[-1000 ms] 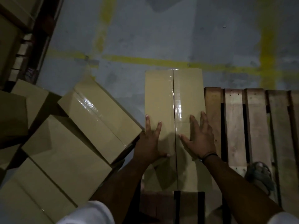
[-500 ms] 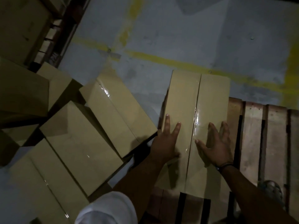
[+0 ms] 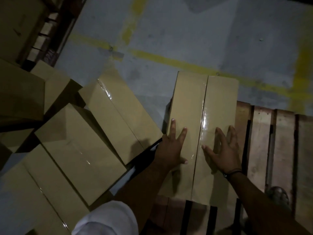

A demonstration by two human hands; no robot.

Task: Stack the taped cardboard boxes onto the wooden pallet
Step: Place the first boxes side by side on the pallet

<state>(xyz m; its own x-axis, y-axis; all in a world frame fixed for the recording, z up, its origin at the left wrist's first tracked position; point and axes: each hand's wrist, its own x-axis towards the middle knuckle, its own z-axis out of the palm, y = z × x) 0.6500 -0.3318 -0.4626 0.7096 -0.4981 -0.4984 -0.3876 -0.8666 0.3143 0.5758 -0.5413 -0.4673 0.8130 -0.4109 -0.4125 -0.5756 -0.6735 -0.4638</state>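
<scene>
Head view, looking down. We are pressing both hands flat on the top of a taped box point(image 3: 189, 102), which is lying lengthwise at the left end of the pallet point(image 3: 279, 141). Our left hand point(image 3: 171, 150) is resting on the left flap with fingers straight and spread. Our right hand point(image 3: 223, 153) is resting on the right flap, likewise spread and gripping nothing. The hands are lying apart, with the glossy tape point(image 3: 204, 121) over the centre seam running between them. A dark band point(image 3: 234, 172) is circling the right wrist. To the left, other boxes point(image 3: 81, 146) are lying tilted and crowded together on the floor point(image 3: 186, 31), the nearest just beside the left hand. Beyond the box, yellow lines point(image 3: 169, 59) are crossing the floor. A white sleeve point(image 3: 108, 219) is showing at the bottom edge.
</scene>
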